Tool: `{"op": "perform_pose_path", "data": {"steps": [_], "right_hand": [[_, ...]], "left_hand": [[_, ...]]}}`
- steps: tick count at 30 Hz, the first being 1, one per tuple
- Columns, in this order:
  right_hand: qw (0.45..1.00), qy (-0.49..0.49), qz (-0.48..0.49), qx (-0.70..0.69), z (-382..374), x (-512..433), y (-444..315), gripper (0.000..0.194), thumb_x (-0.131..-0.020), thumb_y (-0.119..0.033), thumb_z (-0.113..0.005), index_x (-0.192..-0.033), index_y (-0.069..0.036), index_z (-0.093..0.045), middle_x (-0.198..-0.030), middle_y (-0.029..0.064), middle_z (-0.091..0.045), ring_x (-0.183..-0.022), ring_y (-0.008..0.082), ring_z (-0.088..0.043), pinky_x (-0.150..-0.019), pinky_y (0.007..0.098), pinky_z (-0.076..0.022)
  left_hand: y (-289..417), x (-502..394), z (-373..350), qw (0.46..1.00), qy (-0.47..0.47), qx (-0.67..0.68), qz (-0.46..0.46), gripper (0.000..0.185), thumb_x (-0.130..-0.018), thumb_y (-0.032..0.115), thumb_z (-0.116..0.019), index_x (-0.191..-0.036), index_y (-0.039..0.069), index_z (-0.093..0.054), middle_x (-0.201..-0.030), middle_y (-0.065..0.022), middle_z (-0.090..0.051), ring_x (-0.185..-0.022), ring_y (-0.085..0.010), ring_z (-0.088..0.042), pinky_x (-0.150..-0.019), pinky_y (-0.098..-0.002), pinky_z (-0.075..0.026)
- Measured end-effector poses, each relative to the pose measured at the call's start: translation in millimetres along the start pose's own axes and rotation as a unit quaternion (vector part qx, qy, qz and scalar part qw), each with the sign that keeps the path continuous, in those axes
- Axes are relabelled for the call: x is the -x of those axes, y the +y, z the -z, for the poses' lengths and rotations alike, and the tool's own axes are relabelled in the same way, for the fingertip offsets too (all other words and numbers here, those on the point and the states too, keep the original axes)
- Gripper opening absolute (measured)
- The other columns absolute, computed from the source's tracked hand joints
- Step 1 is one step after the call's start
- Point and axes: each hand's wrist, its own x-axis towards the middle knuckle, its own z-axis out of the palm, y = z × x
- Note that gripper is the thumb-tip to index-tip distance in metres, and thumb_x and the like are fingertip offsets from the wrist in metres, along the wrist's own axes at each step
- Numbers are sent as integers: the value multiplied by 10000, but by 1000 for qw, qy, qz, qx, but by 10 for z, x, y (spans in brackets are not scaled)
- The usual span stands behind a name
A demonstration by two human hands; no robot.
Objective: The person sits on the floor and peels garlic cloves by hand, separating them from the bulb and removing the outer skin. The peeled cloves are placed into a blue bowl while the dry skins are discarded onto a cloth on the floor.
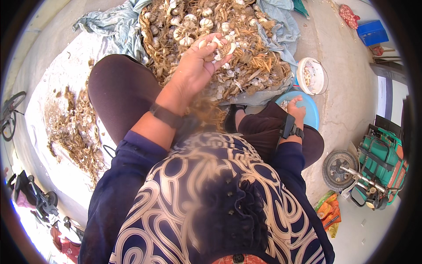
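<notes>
My left hand (197,62) is raised over a heap of dried garlic and stalks, palm up. Its fingers curl around an opened garlic bulb (217,43) with pale cloves and dry roots showing. Beneath it, the heap (254,66) mixes whole white garlic bulbs (206,23), loose papery skins and brown stalks. Over at the right, my right hand (296,109) hangs above a light blue plastic basin (312,114), fingers bent. Whether anything is between those fingers is not visible. Some pale pieces, partly hidden, lie in the basin beside the hand.
A white bucket (318,71) with garlic cloves stands behind the basin. Pale blue cloth (112,24) borders the heap. Dry stalks (74,132) cover part of a white sheet at left. A green wheeled machine (379,158), a blue box (373,33) and an orange bag (329,213) are at right.
</notes>
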Motion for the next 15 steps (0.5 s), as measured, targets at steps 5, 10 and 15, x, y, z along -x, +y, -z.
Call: {"op": "perform_pose_path", "data": {"steps": [5,10,15], "right_hand": [[818,-367,49,440,-182,930,1061,200,-953,-104,-585,-1113,16,-571,-954,107,-624,-847,175,-612,-654,264,-528],[461,-611,69,640,-122,2149,1844,246,-829,-32,-681,-1058,-9,-593,-949,93,-599,-813,207,-611,-717,298,-511],[325,-615,331,637,-93,2404,2117,303,-777,-17,-672,-1062,-45,-572,-995,128,-537,-891,334,-590,-749,382,-492]], "left_hand": [[-17,-39,17,998,-35,57,5,317,-1005,102,-453,-1302,-11,-464,-1001,-59,-620,-948,-189,-620,-1108,-458,-406],[-12,-29,71,993,-58,91,39,334,-1025,177,-433,-1303,-3,-476,-1004,-55,-605,-945,-180,-584,-1033,-387,-442],[-62,-40,119,998,-5,63,22,295,-1029,214,-438,-1227,12,-525,-1056,-68,-586,-1006,-190,-559,-968,-342,-453]]}}
